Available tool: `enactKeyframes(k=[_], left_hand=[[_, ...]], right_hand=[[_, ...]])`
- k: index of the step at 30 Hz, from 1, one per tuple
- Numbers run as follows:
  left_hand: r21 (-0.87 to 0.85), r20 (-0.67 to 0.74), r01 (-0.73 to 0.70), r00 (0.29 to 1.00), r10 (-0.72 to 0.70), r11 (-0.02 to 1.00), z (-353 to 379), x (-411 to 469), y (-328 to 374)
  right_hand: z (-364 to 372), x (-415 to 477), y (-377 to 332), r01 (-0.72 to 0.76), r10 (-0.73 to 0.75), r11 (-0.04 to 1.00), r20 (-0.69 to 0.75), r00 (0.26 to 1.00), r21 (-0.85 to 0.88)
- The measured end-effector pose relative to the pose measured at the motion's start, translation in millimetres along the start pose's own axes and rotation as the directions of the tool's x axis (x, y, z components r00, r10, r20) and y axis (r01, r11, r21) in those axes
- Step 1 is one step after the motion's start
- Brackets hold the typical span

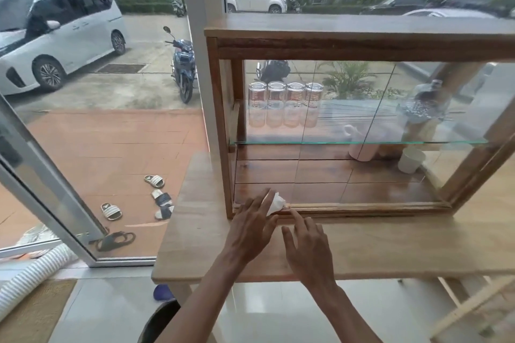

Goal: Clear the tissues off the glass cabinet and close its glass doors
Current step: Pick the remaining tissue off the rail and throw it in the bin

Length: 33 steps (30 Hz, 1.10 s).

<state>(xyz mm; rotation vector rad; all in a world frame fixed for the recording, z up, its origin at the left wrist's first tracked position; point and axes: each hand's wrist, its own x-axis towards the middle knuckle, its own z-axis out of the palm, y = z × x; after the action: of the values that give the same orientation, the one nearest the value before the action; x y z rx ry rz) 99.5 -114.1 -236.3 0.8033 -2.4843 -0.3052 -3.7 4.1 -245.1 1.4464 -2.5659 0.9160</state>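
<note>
A wooden glass cabinet (220,120) stands on a wooden table (390,245). Its front is open on the left, and the glass doors (348,108) sit slid toward the right. A crumpled white tissue (276,202) lies at the cabinet's front bottom rail, near the left corner. My left hand (252,227) rests over the tissue, its fingers pinching it. Just to the right, my right hand (306,242) hovers with fingers spread, the index fingertip touching the rail beside the tissue.
Several upturned glasses (285,95) stand on the cabinet's glass shelf (362,142). A pink mug (359,145) and a white cup (411,160) sit on the cabinet floor at the right. A window pillar (200,36) rises behind the cabinet's left side.
</note>
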Motion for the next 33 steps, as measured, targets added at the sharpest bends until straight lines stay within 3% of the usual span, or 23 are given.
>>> enactKeyframes(k=[7,23,33], left_hand=[[0.008,-0.029,-0.026,0.999,0.026,1.000,9,14,-19],[-0.074,-0.267,0.023,0.963,-0.042,0.997,-1,-4,-29],[-0.079,-0.235,0.026,0.971,-0.044,0.997,-3,-4,-30]], right_hand=[[10,17,-10,-0.007,0.009,0.999,-0.057,0.998,0.037],[11,43,-11,-0.043,0.036,0.997,-0.118,0.992,-0.060],[-3,56,-2,0.048,-0.047,0.997,0.026,0.999,-0.057]])
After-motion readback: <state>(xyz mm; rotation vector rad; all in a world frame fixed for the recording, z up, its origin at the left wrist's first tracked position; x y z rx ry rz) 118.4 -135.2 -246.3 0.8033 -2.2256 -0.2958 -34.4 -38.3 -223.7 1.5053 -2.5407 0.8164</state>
